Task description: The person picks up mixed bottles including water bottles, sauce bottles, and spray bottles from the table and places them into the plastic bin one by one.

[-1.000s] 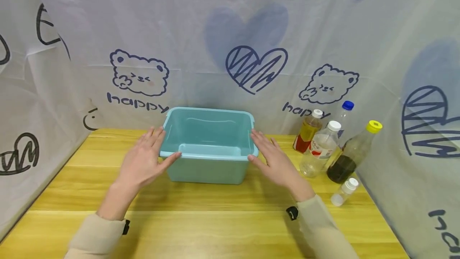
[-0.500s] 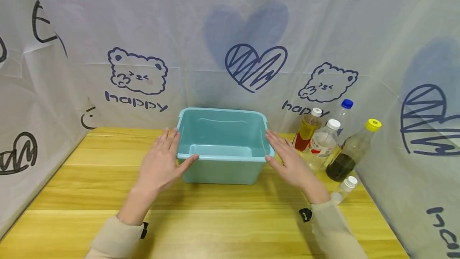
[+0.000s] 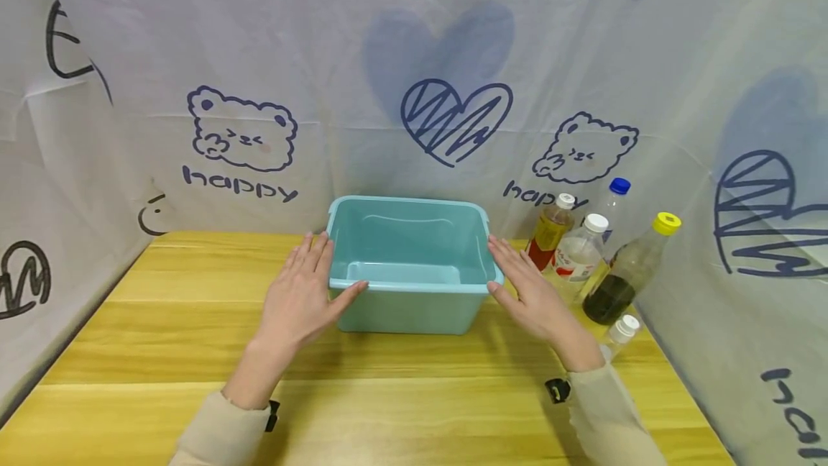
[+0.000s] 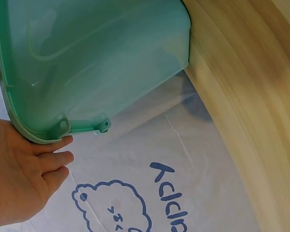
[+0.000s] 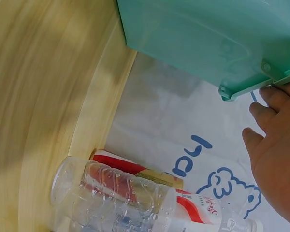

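Note:
A light teal plastic bin (image 3: 410, 311) stands upright on the wooden table, and its visible inside holds nothing. My left hand (image 3: 299, 304) rests against its left side, with straight fingers along the side rim and the thumb at the front rim. On the opposite side, my right hand (image 3: 537, 304) touches the rim in the same way. In the left wrist view, the left hand's fingers (image 4: 53, 162) lie against the outer lip of the bin (image 4: 96, 63). The right wrist view has the right hand (image 5: 280, 145) at the bin's lip, fingers extended.
Right of the bin stand several bottles: an amber one with a white cap (image 3: 550, 232), a clear labelled one (image 3: 576, 254), a blue-capped one (image 3: 614, 203), a yellow-capped one with dark liquid (image 3: 611, 297), and a small white-capped one (image 3: 622, 333). A printed cloth (image 3: 349, 92) hangs behind.
The bin has slid to the right across the table, towards the bottles, with both hands moving along at its sides. The bottles stay in place.

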